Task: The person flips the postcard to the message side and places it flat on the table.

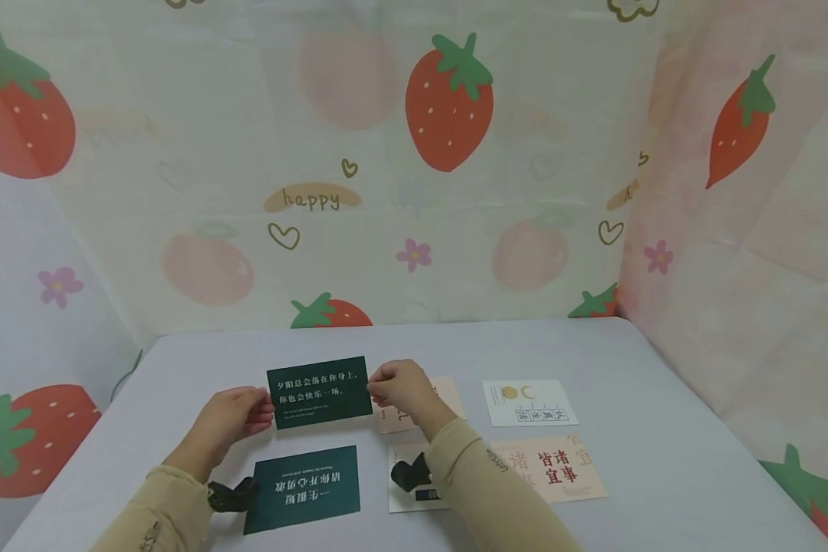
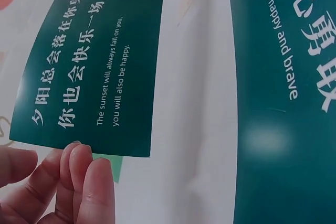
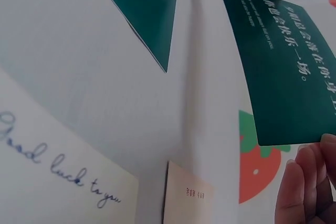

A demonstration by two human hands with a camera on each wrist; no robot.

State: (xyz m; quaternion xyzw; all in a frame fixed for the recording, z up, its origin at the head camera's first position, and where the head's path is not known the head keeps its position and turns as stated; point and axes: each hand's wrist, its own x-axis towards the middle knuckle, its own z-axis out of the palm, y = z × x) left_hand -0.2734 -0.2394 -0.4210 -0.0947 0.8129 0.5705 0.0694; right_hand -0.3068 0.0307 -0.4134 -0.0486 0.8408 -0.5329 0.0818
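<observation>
Green card (image 1: 320, 392): raised over the surface (image 1: 669, 475), left of centre and below mid-height in the head view, lettering towards the camera. Left grip (image 1: 226, 420) pinched on the left short edge; right grip (image 1: 410, 392) pinched on the right short edge.

For a good hold, keep to the margins, well off the lettering. Press lightly and share the load evenly; avoid squeezing the ends towards each other, with bowing a likely risk. Tilted slightly, higher at the right: level if a straight hold is wanted. Mind the black wrist mount (image 1: 233, 496) at lower left, right beside the second green card (image 1: 307, 489).

Hidden: back of the raised card, along with part of each pinch. Behind the right grip, a pink card (image 1: 453, 392), covered across the middle. At lower centre, a white card (image 1: 400, 503), largely covered by the other mount (image 1: 410, 472) and sleeve (image 1: 483, 475). Cut off at lower left in the right wrist view: a "Good luck to you" card (image 3: 68, 166), hard to match to the head view. Small English print too fine to read there, but legible from the left wrist.
</observation>
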